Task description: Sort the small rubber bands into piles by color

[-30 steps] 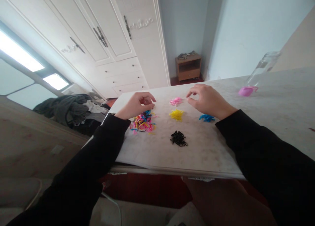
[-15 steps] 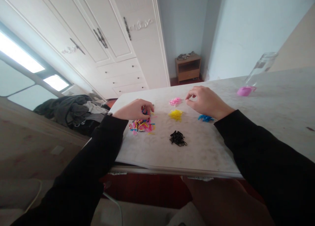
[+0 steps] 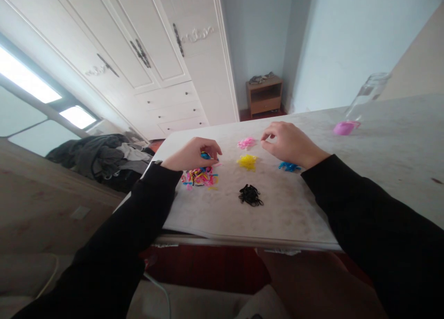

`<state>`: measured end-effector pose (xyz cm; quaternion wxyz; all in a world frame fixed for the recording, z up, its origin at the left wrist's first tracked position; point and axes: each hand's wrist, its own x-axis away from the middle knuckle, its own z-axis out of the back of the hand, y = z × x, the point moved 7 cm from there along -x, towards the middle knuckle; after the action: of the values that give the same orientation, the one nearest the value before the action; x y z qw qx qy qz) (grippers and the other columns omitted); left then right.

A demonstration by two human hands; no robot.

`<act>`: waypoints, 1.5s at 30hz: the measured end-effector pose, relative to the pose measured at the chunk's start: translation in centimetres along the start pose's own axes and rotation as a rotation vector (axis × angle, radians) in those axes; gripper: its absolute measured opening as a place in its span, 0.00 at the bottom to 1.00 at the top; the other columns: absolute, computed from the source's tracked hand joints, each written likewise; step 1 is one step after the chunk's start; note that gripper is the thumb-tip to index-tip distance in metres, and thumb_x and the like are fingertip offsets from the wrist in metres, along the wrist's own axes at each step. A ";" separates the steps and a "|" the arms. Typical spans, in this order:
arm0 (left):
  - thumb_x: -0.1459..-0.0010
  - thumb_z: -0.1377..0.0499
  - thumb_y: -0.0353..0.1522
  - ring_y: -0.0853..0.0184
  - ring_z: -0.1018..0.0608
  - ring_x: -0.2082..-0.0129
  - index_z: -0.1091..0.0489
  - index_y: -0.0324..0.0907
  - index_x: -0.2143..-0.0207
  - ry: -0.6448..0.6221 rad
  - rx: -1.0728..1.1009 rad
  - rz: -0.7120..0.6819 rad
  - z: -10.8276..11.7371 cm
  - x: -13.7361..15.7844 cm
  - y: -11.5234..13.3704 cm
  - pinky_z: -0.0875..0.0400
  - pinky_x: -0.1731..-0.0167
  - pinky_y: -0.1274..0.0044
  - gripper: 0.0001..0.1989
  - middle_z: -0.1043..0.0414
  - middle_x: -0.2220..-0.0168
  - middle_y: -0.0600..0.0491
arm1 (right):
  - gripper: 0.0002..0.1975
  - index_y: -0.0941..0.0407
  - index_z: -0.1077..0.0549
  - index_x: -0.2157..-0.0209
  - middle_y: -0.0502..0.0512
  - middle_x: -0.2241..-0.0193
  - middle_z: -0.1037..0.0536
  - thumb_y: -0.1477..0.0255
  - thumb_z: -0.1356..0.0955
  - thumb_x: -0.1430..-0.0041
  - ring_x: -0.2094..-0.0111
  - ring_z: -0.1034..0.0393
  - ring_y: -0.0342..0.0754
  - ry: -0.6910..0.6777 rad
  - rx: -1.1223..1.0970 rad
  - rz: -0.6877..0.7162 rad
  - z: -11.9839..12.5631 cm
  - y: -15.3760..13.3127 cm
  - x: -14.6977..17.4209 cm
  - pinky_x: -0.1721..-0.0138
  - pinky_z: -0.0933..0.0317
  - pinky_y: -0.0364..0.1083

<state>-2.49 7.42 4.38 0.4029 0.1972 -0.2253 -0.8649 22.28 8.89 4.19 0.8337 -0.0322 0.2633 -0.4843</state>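
My left hand point(image 3: 190, 153) hovers at the far side of a mixed heap of small coloured rubber bands point(image 3: 201, 176). Its thumb and forefinger are curved and apart; blue shows in the gap, but whether those bands are in the hand or behind it is unclear. My right hand point(image 3: 286, 143) is closed in a pinch beside the pink rubber bands point(image 3: 246, 143); anything at its fingertips is too small to make out. Nearby lie piles of yellow rubber bands point(image 3: 247, 161), black rubber bands point(image 3: 250, 196) and blue rubber bands point(image 3: 289, 166), the last partly beneath my right wrist.
A clear glass bottle point(image 3: 367, 96) with a pink object point(image 3: 346, 128) at its base stands at the right rear of the white table point(image 3: 287, 217). Beyond are a white wardrobe point(image 3: 166, 96) and a small wooden cabinet point(image 3: 265, 96). Dark clothes point(image 3: 90, 157) lie heaped at left.
My left hand has shifted slightly right and away from me over the mixed heap, with its fingers stretched a little further. The right hand stays almost still in its pinch.
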 end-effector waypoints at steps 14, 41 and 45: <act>0.47 0.31 0.32 0.67 0.16 0.68 0.18 0.44 0.63 -0.008 -0.033 -0.023 -1.0 -0.3 -0.1 0.22 0.66 0.78 0.08 0.15 0.69 0.53 | 0.11 0.58 0.17 0.65 0.63 0.60 0.16 0.71 0.32 0.38 0.56 0.24 0.58 -0.017 -0.011 -0.002 -0.1 -0.3 0.0 0.51 0.32 0.56; 0.54 0.24 0.30 0.67 0.18 0.66 0.22 0.44 0.62 0.279 0.502 -0.011 -2.5 -0.3 2.7 0.17 0.67 0.76 0.16 0.22 0.68 0.54 | 0.05 0.58 0.17 0.66 0.55 0.67 0.17 0.76 0.28 0.37 0.65 0.26 0.47 -0.109 -0.527 0.318 -0.4 -7.1 1.5 0.58 0.36 0.47; 0.53 0.24 0.29 0.69 0.18 0.67 0.21 0.43 0.62 0.270 0.525 -0.055 -2.7 -0.4 2.9 0.18 0.69 0.79 0.16 0.21 0.68 0.54 | 0.06 0.57 0.19 0.69 0.53 0.70 0.18 0.77 0.29 0.39 0.66 0.27 0.46 -0.088 -0.546 0.338 -0.2 -7.3 1.6 0.59 0.36 0.47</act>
<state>0.89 5.48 3.82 0.3409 0.4141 -0.3799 -0.7536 17.05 3.81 5.61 0.8735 -0.2313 0.3490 -0.2484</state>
